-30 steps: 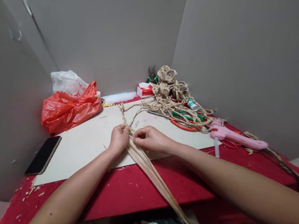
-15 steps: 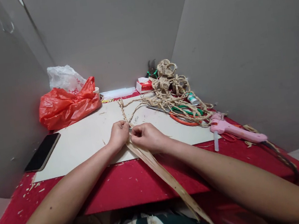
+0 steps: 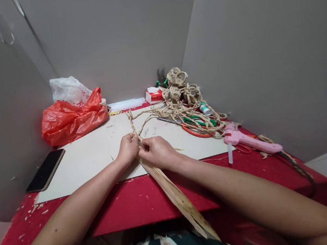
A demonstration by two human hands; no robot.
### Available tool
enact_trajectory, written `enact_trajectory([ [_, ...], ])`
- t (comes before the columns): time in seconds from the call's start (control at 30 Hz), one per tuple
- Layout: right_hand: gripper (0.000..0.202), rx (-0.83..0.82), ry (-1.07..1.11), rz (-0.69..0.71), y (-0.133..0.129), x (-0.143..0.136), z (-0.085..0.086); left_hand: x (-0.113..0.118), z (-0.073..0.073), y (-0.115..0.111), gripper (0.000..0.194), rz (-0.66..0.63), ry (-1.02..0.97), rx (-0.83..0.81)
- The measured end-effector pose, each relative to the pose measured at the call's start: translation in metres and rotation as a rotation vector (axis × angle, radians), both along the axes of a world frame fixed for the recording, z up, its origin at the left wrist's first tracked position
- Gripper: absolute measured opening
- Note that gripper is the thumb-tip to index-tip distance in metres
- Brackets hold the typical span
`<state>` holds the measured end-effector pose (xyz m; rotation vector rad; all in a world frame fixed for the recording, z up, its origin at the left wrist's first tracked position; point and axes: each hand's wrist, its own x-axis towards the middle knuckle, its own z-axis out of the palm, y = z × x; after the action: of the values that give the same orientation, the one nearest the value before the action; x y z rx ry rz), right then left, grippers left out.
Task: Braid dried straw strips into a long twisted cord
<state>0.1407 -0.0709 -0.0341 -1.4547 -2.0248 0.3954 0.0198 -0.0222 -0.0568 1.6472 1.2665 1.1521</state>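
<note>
My left hand (image 3: 129, 149) is pinched on the near end of a thin braided cord (image 3: 131, 122) that lies over the white board (image 3: 95, 155). Right beside it, my right hand (image 3: 157, 152) has its fingers closed on the upper end of a pale, dry husk strip (image 3: 176, 195). The strip runs from between the hands down over the table's front edge toward my lap. A second twisted cord leads from near my fingers to a tangle of braided cord (image 3: 180, 110) at the back right. The fingertips partly hide where cord and strip meet.
Red and white plastic bags (image 3: 74, 120) sit back left, above a black phone (image 3: 45, 170). At the right lie a pink glue gun (image 3: 252, 143), orange-handled scissors (image 3: 196, 131) and a small bottle (image 3: 205, 109). A tissue box (image 3: 154, 95) stands behind, on the red table (image 3: 126, 207).
The view has shifted slightly, moving the table items left. My right hand has moved in closer over the strip, and the strip's lower end hangs a little differently.
</note>
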Motion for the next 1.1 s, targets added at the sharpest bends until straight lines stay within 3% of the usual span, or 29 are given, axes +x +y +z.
enact_trajectory([
  [0.1, 0.017, -0.012, 0.050, 0.009, 0.003, 0.000, -0.001, 0.000, 0.002, -0.002, 0.021, 0.018, 0.001, 0.007],
  [0.4, 0.020, -0.148, 0.468, 0.179, 0.009, 0.010, -0.002, -0.002, 0.007, -0.003, 0.022, 0.120, -0.140, -0.044],
  [0.83, 0.018, -0.103, 0.265, 0.167, 0.006, 0.006, -0.005, 0.002, 0.004, -0.005, 0.024, 0.063, 0.013, 0.050],
  [0.97, 0.019, 0.013, 0.096, 0.090, 0.004, 0.004, -0.002, 0.003, 0.004, -0.006, 0.024, 0.030, 0.032, 0.059],
  [1.1, 0.019, 0.023, 0.013, 0.007, -0.001, -0.001, 0.001, 0.004, 0.005, -0.005, 0.023, 0.021, 0.019, 0.048],
])
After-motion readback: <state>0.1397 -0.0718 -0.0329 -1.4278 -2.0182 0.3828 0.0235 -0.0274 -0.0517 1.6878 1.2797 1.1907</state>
